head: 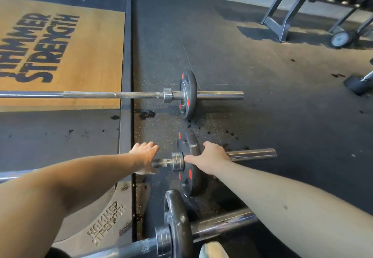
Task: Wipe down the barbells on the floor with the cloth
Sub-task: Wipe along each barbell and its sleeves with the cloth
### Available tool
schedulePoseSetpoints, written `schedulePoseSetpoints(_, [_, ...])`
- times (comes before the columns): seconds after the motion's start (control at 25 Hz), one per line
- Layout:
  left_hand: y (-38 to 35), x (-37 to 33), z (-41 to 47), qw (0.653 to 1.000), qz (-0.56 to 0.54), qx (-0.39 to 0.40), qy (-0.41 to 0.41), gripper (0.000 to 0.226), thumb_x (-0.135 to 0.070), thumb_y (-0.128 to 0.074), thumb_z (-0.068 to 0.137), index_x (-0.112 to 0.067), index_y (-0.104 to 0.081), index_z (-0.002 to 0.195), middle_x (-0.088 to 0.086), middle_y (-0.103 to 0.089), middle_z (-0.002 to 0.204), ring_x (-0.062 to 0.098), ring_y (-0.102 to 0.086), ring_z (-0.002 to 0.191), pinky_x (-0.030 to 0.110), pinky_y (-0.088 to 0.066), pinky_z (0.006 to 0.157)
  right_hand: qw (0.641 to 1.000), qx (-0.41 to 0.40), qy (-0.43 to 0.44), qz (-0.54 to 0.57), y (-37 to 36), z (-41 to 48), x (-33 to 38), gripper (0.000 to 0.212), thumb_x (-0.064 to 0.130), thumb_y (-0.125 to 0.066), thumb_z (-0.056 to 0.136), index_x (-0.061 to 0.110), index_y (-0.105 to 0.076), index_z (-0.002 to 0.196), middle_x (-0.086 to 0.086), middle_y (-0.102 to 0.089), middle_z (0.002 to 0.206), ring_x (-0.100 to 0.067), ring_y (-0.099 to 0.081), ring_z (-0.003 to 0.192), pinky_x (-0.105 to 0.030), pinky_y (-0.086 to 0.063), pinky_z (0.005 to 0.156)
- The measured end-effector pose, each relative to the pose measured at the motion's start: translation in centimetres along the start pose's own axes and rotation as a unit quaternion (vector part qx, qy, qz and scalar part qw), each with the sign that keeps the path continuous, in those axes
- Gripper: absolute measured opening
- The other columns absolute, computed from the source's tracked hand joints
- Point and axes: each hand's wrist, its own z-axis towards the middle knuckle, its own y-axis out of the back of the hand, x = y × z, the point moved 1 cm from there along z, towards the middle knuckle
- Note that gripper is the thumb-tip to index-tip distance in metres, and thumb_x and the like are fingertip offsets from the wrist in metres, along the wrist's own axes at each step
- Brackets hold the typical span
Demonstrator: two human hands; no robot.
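Three barbells lie side by side on the black rubber floor. The far barbell (113,95) carries a black plate with red marks (188,94). My left hand (144,157) grips the shaft of the middle barbell (252,153) just left of its steel collar (177,160). My right hand (211,156) holds the top rim of that barbell's plate (188,179), thumb on the inner face and fingers over the sleeve side. The near barbell (222,224) lies under my arms. No cloth shows in either hand. A pale thing (212,249) at the bottom edge is too cropped to identify.
A wooden lifting platform (70,55) with black lettering lies to the left, framed by a dark metal border (127,76). A dumbbell rack (314,1) stands at the far right, and a hex dumbbell (357,85) lies at the right edge. Dark wet spots (147,114) mark the floor.
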Motion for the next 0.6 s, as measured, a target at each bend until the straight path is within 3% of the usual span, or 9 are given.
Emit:
schedulePoseSetpoints(0.08, [-1.0,0.2,0.7,1.000,-0.005,0.005,-0.001,0.080,-0.057,-0.070,0.087,-0.021,-0.035,0.149,0.001,-0.049,0.142,0.023,-0.050,0.129,0.044,-0.034,0.113,1.000,-0.011,-0.009,-0.019,-1.2,0.1,0.3,0.095,0.080,-0.062,0.074,0.021,-0.043,0.146,-0.002,-0.055,0.143,-0.029,-0.055,0.127,-0.043,-0.052,0.097])
schedulePoseSetpoints(0.2, [-1.6,0.2,1.5,1.000,-0.005,-0.010,-0.007,0.054,-0.047,-0.070,0.089,-0.023,-0.046,0.132,-0.004,-0.059,0.123,0.020,-0.059,0.112,0.040,-0.037,0.107,0.999,-0.023,-0.029,-0.018,-3.3,0.2,0.3,0.065,0.071,-0.057,0.085,0.025,-0.053,0.131,0.002,-0.063,0.126,-0.024,-0.063,0.110,-0.036,-0.055,0.086])
schedulePoseSetpoints(0.32, [-2.0,0.1,1.9,0.998,-0.063,0.009,-0.004,0.041,-0.031,-0.074,0.088,-0.024,-0.049,0.120,-0.006,-0.060,0.104,0.018,-0.061,0.093,0.032,-0.047,0.085,0.998,-0.051,-0.038,0.017,-4.3,0.9,0.1,0.041,0.064,-0.055,0.089,0.031,-0.060,0.112,0.006,-0.066,0.102,-0.018,-0.064,0.089,-0.033,-0.056,0.078])
schedulePoseSetpoints(0.44, [-2.1,0.2,2.3,0.992,-0.121,0.021,0.016,0.035,-0.023,-0.079,0.085,-0.026,-0.054,0.109,-0.007,-0.060,0.092,0.014,-0.061,0.082,0.026,-0.051,0.069,0.997,-0.060,-0.039,0.033,-4.4,1.2,0.2,0.033,0.060,-0.056,0.089,0.031,-0.062,0.104,0.007,-0.065,0.094,-0.017,-0.062,0.084,-0.030,-0.051,0.071])
schedulePoseSetpoints(0.52, [-1.5,0.2,2.3,0.992,-0.121,0.016,0.017,0.035,-0.023,-0.081,0.084,-0.027,-0.053,0.105,-0.008,-0.060,0.091,0.013,-0.060,0.083,0.025,-0.049,0.071,0.996,-0.067,-0.039,0.036,-4.3,1.6,0.3,0.030,0.058,-0.057,0.088,0.031,-0.062,0.101,0.008,-0.065,0.091,-0.017,-0.062,0.083,-0.029,-0.050,0.070])
schedulePoseSetpoints(0.6, [-1.1,0.0,2.3,0.996,-0.087,0.016,0.002,0.035,-0.023,-0.080,0.085,-0.025,-0.054,0.110,-0.009,-0.061,0.093,0.015,-0.060,0.089,0.030,-0.048,0.088,0.996,-0.069,-0.044,0.038,-4.1,1.8,0.6,0.029,0.056,-0.058,0.088,0.029,-0.063,0.099,0.007,-0.065,0.090,-0.017,-0.062,0.081,-0.029,-0.050,0.069])
